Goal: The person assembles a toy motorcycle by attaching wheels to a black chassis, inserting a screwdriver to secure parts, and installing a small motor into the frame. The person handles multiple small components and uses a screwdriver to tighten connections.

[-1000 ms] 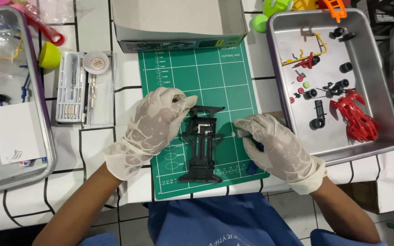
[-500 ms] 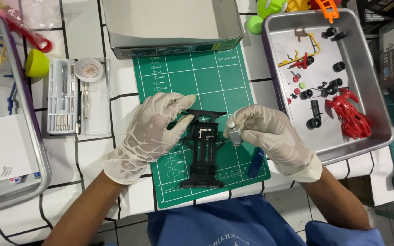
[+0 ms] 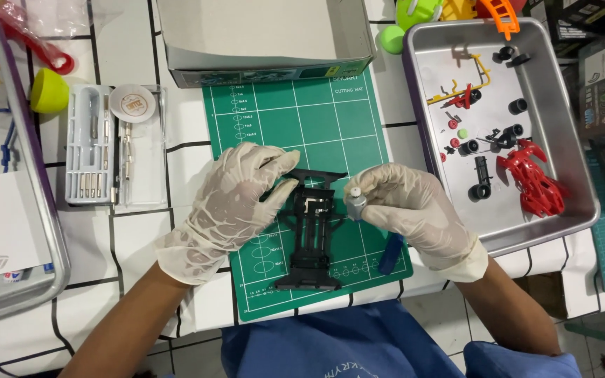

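Note:
A black toy car chassis (image 3: pixel 311 238) lies lengthwise on the green cutting mat (image 3: pixel 295 119). My left hand (image 3: pixel 236 203), in a pale glove, rests flat on the chassis's left side and holds it down. My right hand (image 3: pixel 414 206), also gloved, pinches a small grey motor (image 3: pixel 354 204) with a white tip, held just right of the chassis's upper part. A blue tool (image 3: pixel 389 253) lies on the mat under my right wrist.
A metal tray (image 3: pixel 568 147) at right holds a red car body (image 3: pixel 532 178), black wheels and small parts. A clear tool case (image 3: pixel 115 143) sits left of the mat, a cardboard box (image 3: pixel 267 35) behind it, another tray (image 3: pixel 36 203) at far left.
My right hand has lifted off the mat's right part and now holds the grey motor up beside the chassis. My left hand stays on the chassis.

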